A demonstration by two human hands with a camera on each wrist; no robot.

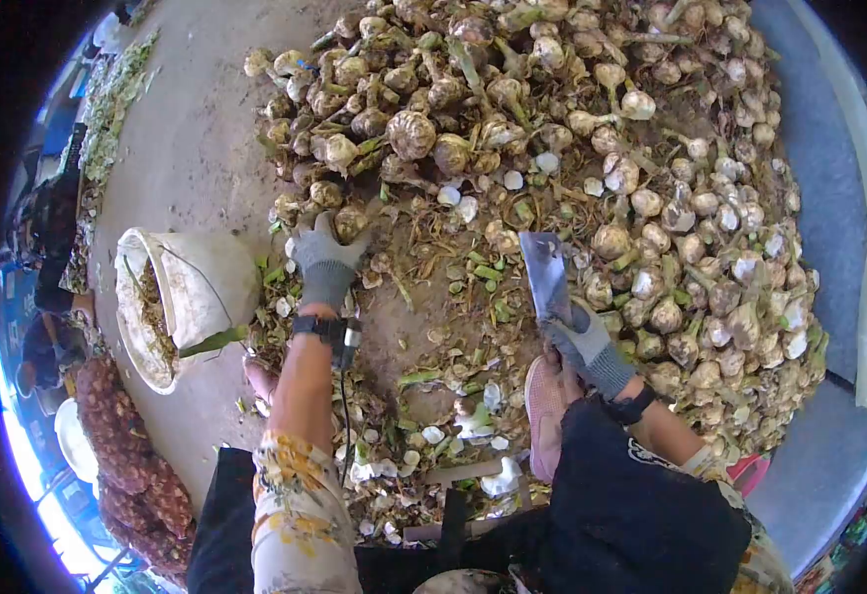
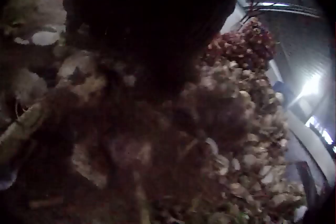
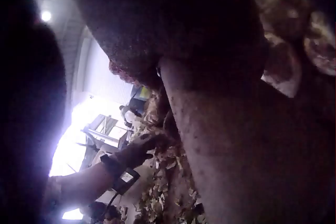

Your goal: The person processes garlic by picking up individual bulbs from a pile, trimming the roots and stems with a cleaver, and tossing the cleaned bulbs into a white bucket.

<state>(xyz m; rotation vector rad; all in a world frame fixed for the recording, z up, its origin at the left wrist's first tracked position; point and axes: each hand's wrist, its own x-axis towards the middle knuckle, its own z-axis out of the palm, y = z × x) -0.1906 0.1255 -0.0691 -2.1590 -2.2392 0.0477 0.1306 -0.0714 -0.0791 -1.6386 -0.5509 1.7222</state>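
Note:
In a grey glove, the left hand (image 1: pixel 328 259) is at the near left edge of the heap, its fingers and thumb around a garlic bulb (image 1: pixel 351 223). The right wrist view also shows the left hand (image 3: pixel 143 149) reaching toward the bulbs. The gloved right hand (image 1: pixel 590 348) grips a broad metal blade (image 1: pixel 546 272), which points away from the body beside the heap; its handle is hidden in the grip. That blade (image 3: pixel 226 129) fills much of the right wrist view. The left wrist view is dark, with its hand's fingers not distinguishable.
A large garlic heap (image 1: pixel 651 238) spreads across the back and right. A white bucket (image 1: pixel 201 287) with debris stands at the left, near filled net sacks (image 1: pixel 131 465). Cut stalks and trimmings litter the floor between the hands. A pink shoe (image 1: pixel 544 411) is below the right hand.

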